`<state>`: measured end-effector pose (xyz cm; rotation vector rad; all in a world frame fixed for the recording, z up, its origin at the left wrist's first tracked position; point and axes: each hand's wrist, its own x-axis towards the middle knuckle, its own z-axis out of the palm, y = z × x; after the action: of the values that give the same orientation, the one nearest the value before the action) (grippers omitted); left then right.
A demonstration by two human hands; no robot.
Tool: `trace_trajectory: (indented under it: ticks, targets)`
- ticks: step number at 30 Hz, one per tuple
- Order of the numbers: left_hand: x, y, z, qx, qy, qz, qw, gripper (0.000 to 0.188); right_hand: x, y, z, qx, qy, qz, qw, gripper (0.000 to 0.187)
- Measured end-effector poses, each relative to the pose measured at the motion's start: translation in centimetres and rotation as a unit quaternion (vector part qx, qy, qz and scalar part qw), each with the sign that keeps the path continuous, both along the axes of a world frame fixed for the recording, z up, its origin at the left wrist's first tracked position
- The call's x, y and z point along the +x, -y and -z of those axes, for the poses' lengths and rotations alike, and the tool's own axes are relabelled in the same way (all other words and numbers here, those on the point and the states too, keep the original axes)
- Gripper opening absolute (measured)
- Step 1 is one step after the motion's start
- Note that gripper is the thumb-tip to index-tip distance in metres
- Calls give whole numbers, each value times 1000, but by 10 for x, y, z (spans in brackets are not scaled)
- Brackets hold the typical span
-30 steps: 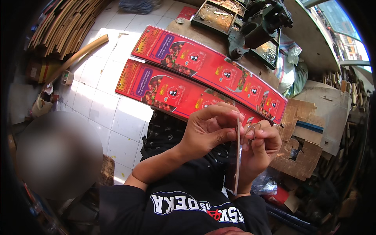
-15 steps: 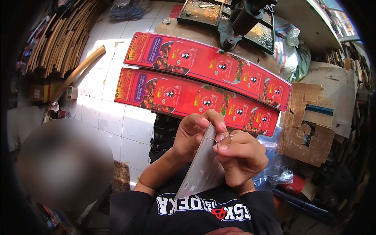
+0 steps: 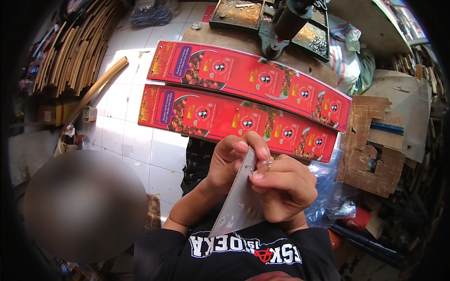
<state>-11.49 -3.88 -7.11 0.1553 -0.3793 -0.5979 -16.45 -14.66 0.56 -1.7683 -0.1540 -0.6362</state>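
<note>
A thin, stiff board [image 3: 241,203] is held up in front of the person's black shirt [image 3: 164,255]; it stands tilted, its narrow edge up and to the left, its pale grey, slightly shiny face turned toward the right; a small mark, perhaps a hole, shows near its lower corner; the left hand [image 3: 229,164] is closed on the board's upper end, its fingers bent over the top edge and its thumb mostly out of sight; the right hand [image 3: 290,185] is closed too, thumb and forefinger pinching a thin, shiny metal wire [image 3: 270,163] against the board's upper end, the other fingers curled in; beyond the hands lie two long red printed panels [image 3: 243,77], side by side, the farther one partly on the brown surface [image 3: 201,35] that carries a dark metal machine [image 3: 293,23] and its trays [image 3: 236,15] of small bits; the wire is largely covered by the fingertips, so its full shape cannot be told; the board's far face is turned away, and its lower right part is hidden behind the right hand; the machine is cut off at the top, and a blurred round patch [image 3: 85,206] hides the lower left.
</note>
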Motion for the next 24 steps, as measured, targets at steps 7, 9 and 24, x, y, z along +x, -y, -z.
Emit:
trace_trajectory:
  ticks: [7, 9, 24]
  targets:
    - [3, 0, 2, 18, 14, -1, 1000, 31, 0, 2, -3, -62, -5, 21, 998, 32]
    - [4, 0, 1, 25, 10, -3, 1000, 31, 0, 3, -4, -80, -9, 26, 996, 32]
    - [29, -17, -2, 117, 52, -54, 990, 44, -12, 46, -11, 128, -14, 110, 986, 12]
